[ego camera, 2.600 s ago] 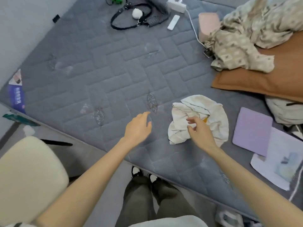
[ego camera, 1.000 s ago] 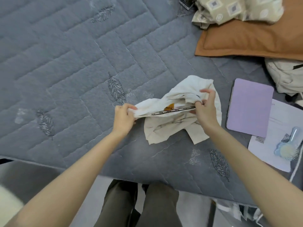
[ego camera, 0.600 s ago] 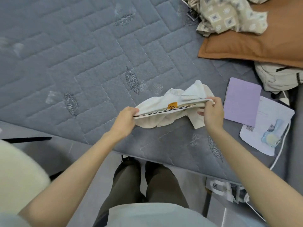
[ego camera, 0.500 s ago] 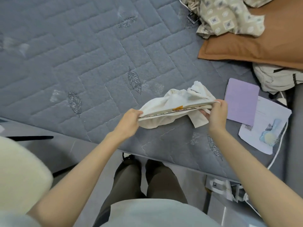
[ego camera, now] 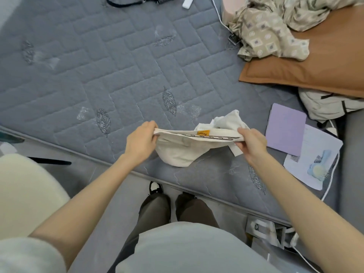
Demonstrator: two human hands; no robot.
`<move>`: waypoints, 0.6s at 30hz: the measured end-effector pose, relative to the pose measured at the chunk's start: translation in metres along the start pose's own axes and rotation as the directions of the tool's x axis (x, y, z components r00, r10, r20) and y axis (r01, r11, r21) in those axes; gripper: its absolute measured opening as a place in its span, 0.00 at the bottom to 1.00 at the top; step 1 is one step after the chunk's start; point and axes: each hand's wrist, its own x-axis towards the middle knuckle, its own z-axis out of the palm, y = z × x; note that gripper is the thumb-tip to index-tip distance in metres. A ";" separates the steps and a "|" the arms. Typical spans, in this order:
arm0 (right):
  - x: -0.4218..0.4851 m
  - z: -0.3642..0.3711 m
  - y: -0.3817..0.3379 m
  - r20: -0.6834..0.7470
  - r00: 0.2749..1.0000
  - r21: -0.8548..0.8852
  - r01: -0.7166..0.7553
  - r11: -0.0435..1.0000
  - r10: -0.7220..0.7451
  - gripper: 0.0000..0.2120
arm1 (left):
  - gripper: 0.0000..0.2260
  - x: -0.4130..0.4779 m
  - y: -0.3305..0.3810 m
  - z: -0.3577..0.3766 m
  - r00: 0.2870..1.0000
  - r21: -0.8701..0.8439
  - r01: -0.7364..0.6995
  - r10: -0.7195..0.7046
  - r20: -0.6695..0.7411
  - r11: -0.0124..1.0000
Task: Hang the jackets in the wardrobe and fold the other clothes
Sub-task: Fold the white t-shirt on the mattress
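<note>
The grey quilted mattress (ego camera: 118, 66) carries a brown pillow (ego camera: 315, 71) at upper right and, mid-right, a lilac pad (ego camera: 285, 129) (book or case, unclear) touching a paper sheet (ego camera: 321, 146).

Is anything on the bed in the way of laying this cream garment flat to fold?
Nothing visible lies on the mattress just ahead of the cream garment; the purple notebook sits close on its right.

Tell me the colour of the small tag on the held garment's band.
Orange-yellow tag, on the cream garment; the head view shows it best.

Left hand (ego camera: 140, 141) and right hand (ego camera: 251, 143) pinch a cream garment (ego camera: 183, 149) stretched taut above the grey mattress (ego camera: 118, 62).
</note>
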 end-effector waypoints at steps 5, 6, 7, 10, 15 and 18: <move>-0.007 0.029 0.008 0.070 0.916 0.132 -0.401 0.906 0.395 0.15 | 0.05 -0.015 -0.029 -0.024 0.964 0.082 0.265 -0.263 -0.039 0.961; -0.011 0.038 0.007 0.081 0.901 0.151 -0.434 0.888 0.427 0.14 | 0.06 -0.018 -0.036 -0.027 0.947 0.087 0.321 -0.317 -0.050 0.943; -0.014 0.050 0.006 0.112 0.901 0.158 -0.433 0.888 0.419 0.16 | 0.06 -0.020 -0.042 -0.032 0.927 0.071 0.373 -0.368 -0.074 0.925; -0.026 0.099 -0.009 0.230 0.932 0.105 -0.310 0.945 0.280 0.21 | 0.10 -0.014 -0.062 -0.055 0.848 -0.132 0.491 -0.507 -0.157 0.861; -0.065 0.208 -0.073 0.473 0.870 0.331 -0.319 0.888 0.136 0.25 | 0.13 0.033 -0.106 -0.133 0.643 -0.711 0.428 -0.741 -0.195 0.558; -0.091 0.268 -0.117 0.525 0.848 0.399 -0.321 0.859 0.073 0.30 | 0.11 0.062 -0.119 -0.191 0.625 -0.822 0.238 -0.730 -0.277 0.517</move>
